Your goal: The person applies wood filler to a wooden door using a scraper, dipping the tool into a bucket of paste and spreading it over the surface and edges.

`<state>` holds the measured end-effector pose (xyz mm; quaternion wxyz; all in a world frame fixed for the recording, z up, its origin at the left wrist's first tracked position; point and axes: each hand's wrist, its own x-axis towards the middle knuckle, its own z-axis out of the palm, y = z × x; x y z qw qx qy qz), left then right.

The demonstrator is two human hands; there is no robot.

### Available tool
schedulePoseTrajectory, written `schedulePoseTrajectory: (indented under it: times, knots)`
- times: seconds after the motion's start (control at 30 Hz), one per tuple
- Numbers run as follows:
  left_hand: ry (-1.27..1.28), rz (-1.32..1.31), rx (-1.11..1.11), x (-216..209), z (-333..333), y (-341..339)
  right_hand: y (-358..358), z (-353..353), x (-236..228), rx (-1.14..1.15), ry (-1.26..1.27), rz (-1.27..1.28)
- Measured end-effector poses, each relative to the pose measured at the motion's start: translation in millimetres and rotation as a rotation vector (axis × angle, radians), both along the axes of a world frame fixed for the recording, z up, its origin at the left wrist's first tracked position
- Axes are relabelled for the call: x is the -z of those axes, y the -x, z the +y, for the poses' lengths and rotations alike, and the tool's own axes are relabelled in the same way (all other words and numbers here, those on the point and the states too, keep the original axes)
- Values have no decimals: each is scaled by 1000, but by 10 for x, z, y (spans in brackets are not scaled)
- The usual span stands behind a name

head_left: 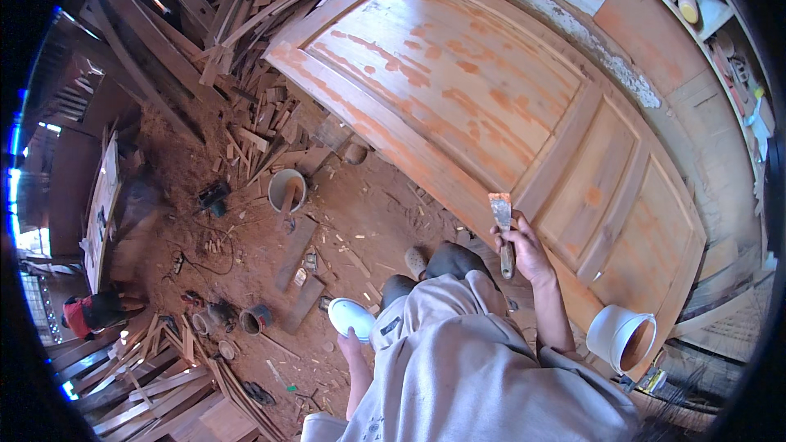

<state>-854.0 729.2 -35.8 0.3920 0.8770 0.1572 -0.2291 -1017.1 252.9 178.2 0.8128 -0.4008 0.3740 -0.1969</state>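
My right hand [526, 250] is closed around the handle of a putty knife [502, 211], whose blade points up and carries orange filler at its tip. Low at my left side, my left hand [353, 345] grips a white round lid [350, 317]. Before me lies a wooden panelled door [491, 57], marked with orange filler patches and smears over its panels and frame. On the door's near right end a white bucket [610, 336] sits tilted in view, with orange-brown filler inside. The knife is over the door's near edge; whether it touches the wood I cannot tell.
Scrap timber [270, 115] is heaped at the far left, and more boards [164, 397] lie at the lower left. A pale bucket [287, 190] stands on the dusty floor among offcuts. Shelves [720, 16] line the right wall. Another person [90, 313] bends at the far left.
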Motion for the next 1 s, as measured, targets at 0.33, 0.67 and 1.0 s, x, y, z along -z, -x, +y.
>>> schedulePoseTrajectory:
  times: [0.33,0.67,1.0]
  knots:
    - [-131,105,28,-143,-696,-373,-742,-1421,595,-289,123,244]
    - [-251,107,144,-587,-1852,-819,-2793,-2490,1110,-888,1191,673]
    - [-286,327,279,-521,-2674,-911,-3276,-2675,1596,-944,1446,499]
